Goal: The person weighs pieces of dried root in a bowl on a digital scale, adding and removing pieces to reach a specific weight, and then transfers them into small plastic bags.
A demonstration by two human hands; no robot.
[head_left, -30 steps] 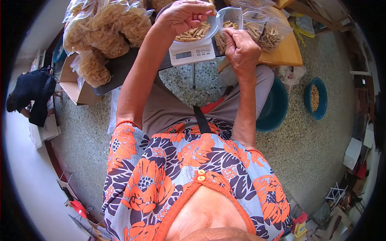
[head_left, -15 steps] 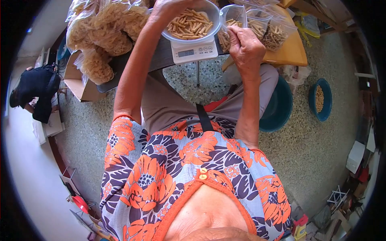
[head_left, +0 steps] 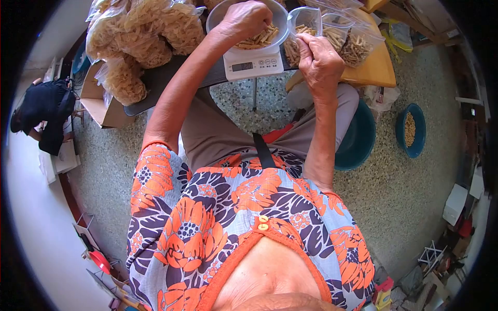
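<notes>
My left hand (head_left: 249,19) is over a translucent bowl (head_left: 213,27) of short tan sticks (head_left: 262,38). Its fingers are curled together, and what they hold, if anything, is hidden. Beneath the bowl is a white digital scale (head_left: 254,66) with a small display, too blurred to read. To the right, my right hand (head_left: 320,61) pinches the near edge of a clear plastic bag (head_left: 305,16) that has similar sticks inside. More clear bags of sticks (head_left: 358,47) lean beside it.
Bags of pale, tangled dry strips (head_left: 140,33) are heaped on the dark table (head_left: 155,85) at left, above a cardboard box (head_left: 106,106). A yellow wooden stool (head_left: 381,67) is at right. Teal basins (head_left: 358,140) are on the floor. A person in dark clothing (head_left: 46,111) is far left.
My left hand has come nearer from beyond the bowl's far rim and is now over the sticks, covering part of them. My right hand keeps its pinch on the bag.
</notes>
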